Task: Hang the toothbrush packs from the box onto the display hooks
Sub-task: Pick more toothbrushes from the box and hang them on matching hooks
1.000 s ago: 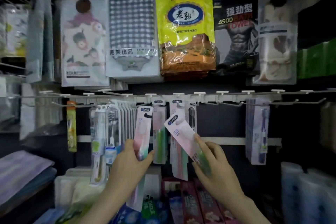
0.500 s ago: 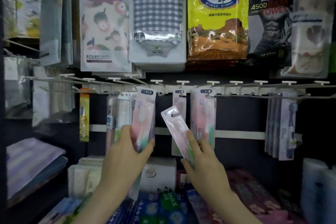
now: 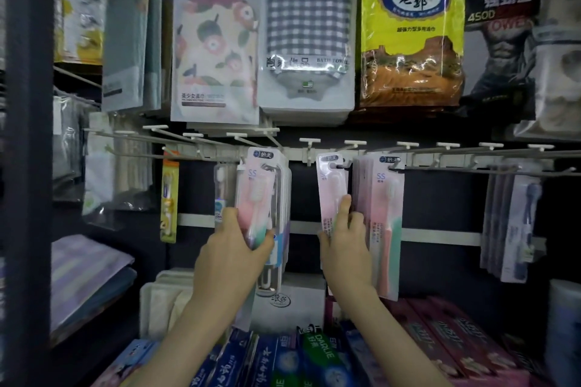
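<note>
- Right hand (image 3: pixel 345 242): grips a pink toothbrush pack (image 3: pixel 330 188) by its lower half. The thumb is behind the left edge and the fingers (image 3: pixel 345 206) are pressed on the front.
- Pack attitude: the long axis is upright, with the top leaning slightly left. The hang hole is at the top end, directly above the gripping fingers.
- Governing relation: the hang hole sits at the front end of a dark hook (image 3: pixel 342 166), which projects from the rail (image 3: pixel 440 155) towards the person. Whether the tip has already entered the hole cannot be told.
- Judgement: the coming move is a push away from the body along the hook's length. The top end must stay level with the tip, because the grip lies well below the hole and the card can swing off line.
- Neighbour: a bunch of hung packs (image 3: pixel 385 217) sits just beside it on the right, touching or nearly touching the right hand. There is a risk of snagging them.
- Left hand (image 3: pixel 232 251): wrapped round the lower end of a second pack (image 3: pixel 256 195), also upright. Its top is up at the rail, left of the middle, in front of a row of other packs (image 3: pixel 283 198).
- Nearer hand: the right hand is nearer the dark hook, and the left hand is well apart from it.
- Box: not identified with confidence in this view.
</note>
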The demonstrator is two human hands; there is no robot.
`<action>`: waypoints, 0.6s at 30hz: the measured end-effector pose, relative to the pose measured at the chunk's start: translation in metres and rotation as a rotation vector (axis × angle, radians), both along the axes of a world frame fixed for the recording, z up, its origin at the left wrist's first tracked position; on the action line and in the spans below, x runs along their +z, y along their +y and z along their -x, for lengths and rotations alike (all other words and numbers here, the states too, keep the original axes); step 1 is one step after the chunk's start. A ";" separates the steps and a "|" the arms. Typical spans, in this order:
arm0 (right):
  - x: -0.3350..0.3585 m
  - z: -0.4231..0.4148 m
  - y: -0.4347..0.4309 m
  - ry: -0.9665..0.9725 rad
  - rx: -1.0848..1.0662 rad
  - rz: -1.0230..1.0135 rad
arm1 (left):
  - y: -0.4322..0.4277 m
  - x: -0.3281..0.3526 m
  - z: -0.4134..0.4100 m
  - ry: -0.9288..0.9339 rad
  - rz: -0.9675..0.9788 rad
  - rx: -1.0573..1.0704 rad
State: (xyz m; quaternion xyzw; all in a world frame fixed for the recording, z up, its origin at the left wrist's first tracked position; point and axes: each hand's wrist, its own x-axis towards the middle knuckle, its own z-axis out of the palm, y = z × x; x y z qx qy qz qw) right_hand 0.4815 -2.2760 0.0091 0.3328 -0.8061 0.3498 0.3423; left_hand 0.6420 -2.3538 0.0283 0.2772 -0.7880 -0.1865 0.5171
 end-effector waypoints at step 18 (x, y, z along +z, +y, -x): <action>0.012 -0.048 0.020 -0.277 0.725 0.249 | 0.006 -0.016 0.002 -0.025 0.128 -0.027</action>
